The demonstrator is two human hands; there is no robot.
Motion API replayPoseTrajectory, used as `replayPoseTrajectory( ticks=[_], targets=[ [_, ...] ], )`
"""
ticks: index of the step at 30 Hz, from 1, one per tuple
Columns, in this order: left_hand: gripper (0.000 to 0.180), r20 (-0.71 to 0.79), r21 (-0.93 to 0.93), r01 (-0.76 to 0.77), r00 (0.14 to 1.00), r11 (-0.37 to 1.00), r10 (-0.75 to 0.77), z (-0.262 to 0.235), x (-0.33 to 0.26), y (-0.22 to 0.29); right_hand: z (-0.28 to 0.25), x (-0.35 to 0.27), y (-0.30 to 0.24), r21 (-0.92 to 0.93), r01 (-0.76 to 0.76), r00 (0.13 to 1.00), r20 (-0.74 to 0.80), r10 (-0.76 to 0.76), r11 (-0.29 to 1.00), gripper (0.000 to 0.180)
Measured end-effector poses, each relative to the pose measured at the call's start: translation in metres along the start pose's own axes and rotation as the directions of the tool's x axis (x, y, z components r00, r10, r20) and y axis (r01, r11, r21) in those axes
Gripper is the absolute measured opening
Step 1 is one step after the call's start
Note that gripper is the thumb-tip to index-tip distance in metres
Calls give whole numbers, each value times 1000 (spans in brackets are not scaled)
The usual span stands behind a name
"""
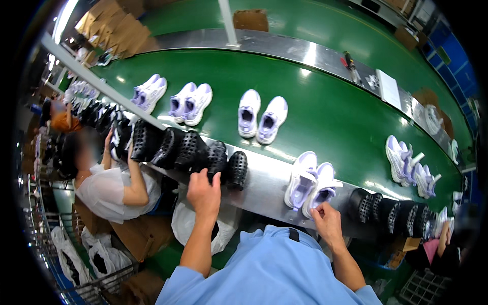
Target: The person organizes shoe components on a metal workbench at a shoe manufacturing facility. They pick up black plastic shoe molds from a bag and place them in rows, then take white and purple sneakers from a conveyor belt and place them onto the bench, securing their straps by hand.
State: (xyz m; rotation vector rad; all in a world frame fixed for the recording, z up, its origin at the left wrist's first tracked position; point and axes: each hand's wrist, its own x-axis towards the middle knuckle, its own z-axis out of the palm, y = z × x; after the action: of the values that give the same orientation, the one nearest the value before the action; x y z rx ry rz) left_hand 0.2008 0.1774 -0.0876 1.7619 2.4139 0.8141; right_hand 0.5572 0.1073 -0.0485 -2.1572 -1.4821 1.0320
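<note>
Left hand (204, 194) at a black studded piece (217, 158), 11 o'clock; right hand (328, 222) at a white shoe (322, 189), 1 o'clock. Can't tell if fingers grip; sloppy tug might topple either.

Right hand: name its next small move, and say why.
Probably close the right hand on the near end of the white-and-lavender shoe: thumb and fingers sit right there, while the left hand is by a black studded form.

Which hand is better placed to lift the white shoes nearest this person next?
Probably the right hand: it touches or nearly touches the near end of one shoe, while the left hand is at the black studded pieces.
</note>
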Motion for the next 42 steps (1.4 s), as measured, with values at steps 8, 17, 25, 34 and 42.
replayPoseTrajectory(
  ticks=[8,17,25,34,42],
  targets=[
    [40,-4,-527,-531,783,664,623,-16,-54,115,42,17,-65,841,-457,870,490,-52,288,31],
    [35,818,-525,837,448,152,362,48,-42,135,14,4,-34,548,-532,704,710,-23,646,47],
    [13,858,-513,849,511,126,53,72,-57,159,-10,-17,-32,-212,285,957,122,-263,935,56],
    [34,357,-543,-187,831,819,426,136,-49,168,-28,10,-1,-285,124,988,121,-93,951,43],
    [12,415,-759,-206,578,617,703,166,-30,153,64,63,26,-560,162,959,-103,-263,813,38]
  ],
)
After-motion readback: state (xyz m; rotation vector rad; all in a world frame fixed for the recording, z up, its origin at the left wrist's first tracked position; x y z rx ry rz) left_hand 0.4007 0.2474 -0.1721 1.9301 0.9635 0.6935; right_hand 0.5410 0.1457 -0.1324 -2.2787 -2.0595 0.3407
